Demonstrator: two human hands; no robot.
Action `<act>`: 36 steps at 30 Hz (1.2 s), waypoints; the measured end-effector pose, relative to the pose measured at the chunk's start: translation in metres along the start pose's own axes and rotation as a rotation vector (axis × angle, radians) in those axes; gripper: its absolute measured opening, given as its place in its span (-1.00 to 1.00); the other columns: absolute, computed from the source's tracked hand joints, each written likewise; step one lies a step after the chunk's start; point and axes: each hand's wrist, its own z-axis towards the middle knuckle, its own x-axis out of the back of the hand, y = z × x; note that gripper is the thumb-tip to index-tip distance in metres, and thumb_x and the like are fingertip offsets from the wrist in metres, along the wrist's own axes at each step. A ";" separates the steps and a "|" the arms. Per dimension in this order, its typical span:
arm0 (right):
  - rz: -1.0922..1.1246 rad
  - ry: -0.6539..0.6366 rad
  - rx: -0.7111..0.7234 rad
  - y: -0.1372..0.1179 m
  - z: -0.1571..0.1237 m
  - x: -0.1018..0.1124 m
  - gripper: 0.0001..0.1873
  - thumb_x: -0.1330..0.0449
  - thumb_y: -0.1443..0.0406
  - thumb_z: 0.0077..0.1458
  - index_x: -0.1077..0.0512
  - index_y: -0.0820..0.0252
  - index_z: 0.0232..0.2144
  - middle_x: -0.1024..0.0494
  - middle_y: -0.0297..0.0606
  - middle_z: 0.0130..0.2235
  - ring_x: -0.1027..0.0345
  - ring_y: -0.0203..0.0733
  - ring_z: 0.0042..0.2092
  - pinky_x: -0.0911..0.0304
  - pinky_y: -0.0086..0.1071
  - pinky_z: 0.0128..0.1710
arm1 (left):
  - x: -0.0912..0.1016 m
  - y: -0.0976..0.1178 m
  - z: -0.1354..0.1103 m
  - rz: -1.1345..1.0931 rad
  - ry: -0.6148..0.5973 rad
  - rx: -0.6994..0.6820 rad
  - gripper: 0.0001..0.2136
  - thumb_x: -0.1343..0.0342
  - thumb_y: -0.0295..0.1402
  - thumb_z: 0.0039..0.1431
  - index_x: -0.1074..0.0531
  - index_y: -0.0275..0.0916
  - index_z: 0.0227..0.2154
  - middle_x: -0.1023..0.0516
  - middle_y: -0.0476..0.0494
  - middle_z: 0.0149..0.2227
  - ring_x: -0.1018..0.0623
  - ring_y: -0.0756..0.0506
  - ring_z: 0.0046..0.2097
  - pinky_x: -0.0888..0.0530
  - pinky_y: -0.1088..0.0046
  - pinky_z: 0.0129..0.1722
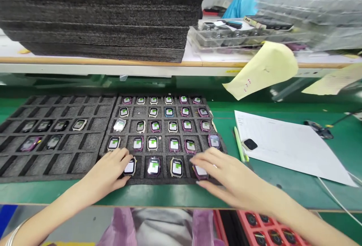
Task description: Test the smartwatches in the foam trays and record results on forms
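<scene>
A black foam tray (pixel 166 152) holds rows of smartwatch bodies with lit screens, in purple, cream and blue cases. My left hand (pixel 114 167) is at the front left pocket, its thumb and fingers curled round the edge of a pale smartwatch (pixel 130 167). At the front right corner, my right hand (pixel 223 172) has its thumb and fingertips on either side of a purple smartwatch (pixel 201 171), partly covering it. Between the hands lie another purple smartwatch (pixel 154 167) and a cream smartwatch (pixel 177 167), each in its own pocket.
A second foam tray (pixel 92 142) with several watches adjoins on the left. Right of the trays lie a paper sheet (pixel 294 148), a loose watch (pixel 250 144) and a green pen (pixel 239 144). Stacked foam (pixel 98 20) stands on the shelf; a yellow note (pixel 263 71) hangs down.
</scene>
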 end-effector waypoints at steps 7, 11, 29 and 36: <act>-0.090 -0.340 -0.059 0.032 0.004 -0.011 -0.64 -0.25 0.22 0.13 -0.43 0.27 -0.05 -0.45 -0.09 -0.17 -0.36 0.07 -0.12 -0.35 -0.14 -0.16 | 0.003 0.015 0.016 0.156 -0.122 0.101 -0.77 -0.16 -0.45 0.08 -0.41 -0.35 -0.17 -0.45 -0.34 -0.12 -0.46 -0.34 -0.04 -0.44 0.12 -0.10; -0.013 -0.305 -0.157 0.033 -0.001 -0.018 -0.62 -0.27 0.28 0.07 -0.43 0.25 -0.04 -0.41 -0.10 -0.17 -0.38 0.03 -0.15 -0.36 -0.21 -0.19 | -0.002 0.003 0.015 0.004 -0.043 0.041 -0.80 -0.19 -0.36 0.10 -0.38 -0.28 -0.23 -0.44 -0.22 -0.17 -0.45 -0.24 -0.11 -0.45 0.21 -0.14; 1.468 0.217 -0.327 0.002 0.058 -0.002 -0.47 -0.45 0.27 -0.16 -0.44 0.14 -0.08 -0.49 -0.12 -0.11 -0.26 -0.37 -0.46 -0.16 -0.58 -0.67 | 0.043 0.057 0.075 -2.004 0.038 0.160 -0.60 -0.35 -0.45 -0.06 -0.42 -0.24 -0.12 -0.56 -0.12 -0.25 -0.46 0.11 -0.42 -0.26 0.71 -0.57; 1.235 0.214 -0.345 0.000 0.071 -0.001 -0.41 -0.41 0.39 -0.14 -0.35 0.15 -0.02 -0.50 -0.18 -0.16 -0.41 -0.31 -0.45 -0.11 -0.64 -0.77 | 0.033 0.058 0.092 -2.108 0.117 0.264 -0.59 -0.25 -0.52 0.02 -0.38 -0.27 -0.03 -0.59 -0.12 -0.27 -0.50 0.11 -0.51 -0.35 0.70 -0.60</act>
